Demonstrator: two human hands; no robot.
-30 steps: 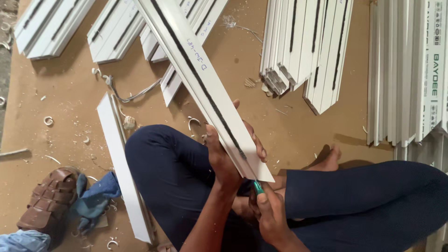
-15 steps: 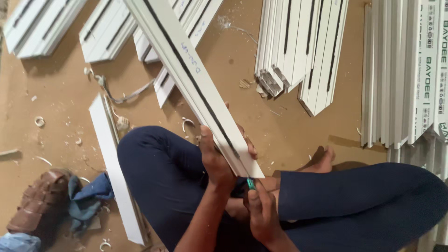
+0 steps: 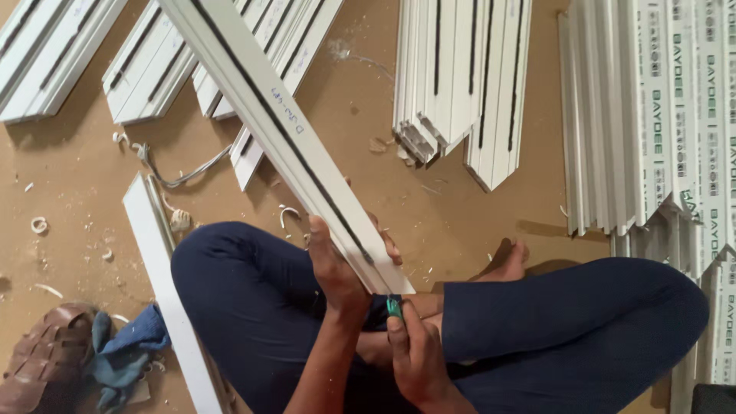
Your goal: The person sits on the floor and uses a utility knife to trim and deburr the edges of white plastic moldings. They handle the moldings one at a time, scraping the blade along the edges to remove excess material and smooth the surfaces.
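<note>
Brown board floor [image 3: 460,222], littered with pale shavings; person sits cross-legged on it in dark blue trousers [image 3: 253,307], bare foot [image 3: 510,264] showing between the knees.

Left hand [image 3: 337,268] is closed around the near end of a long white plastic profile strip with a black groove line [image 3: 284,130], which runs from the lap up and away to the top left. Right hand [image 3: 418,353] is closed on a small green-handled tool [image 3: 394,307], the tip right at the cut end of the strip. What the tool is, can't tell; only the green bit shows.

Change since a second ago: little. View has drifted, scene sits slightly differently in frame. Both hands have kept the same grips, the tool is still at the strip's near end, and the strip lies at the same slant. Judgement: work on that end is ongoing, not finished, no release or swap of pieces.

Around: another loose white flat strip [image 3: 165,284] on the floor by the left knee, blue rag [image 3: 123,349] and brown woven sandal [image 3: 42,360] bottom left. Bundles of white profiles with mitred ends [image 3: 460,84] lie above the legs, and more white lengths [image 3: 652,115] sit at right, well apart from the hands.
</note>
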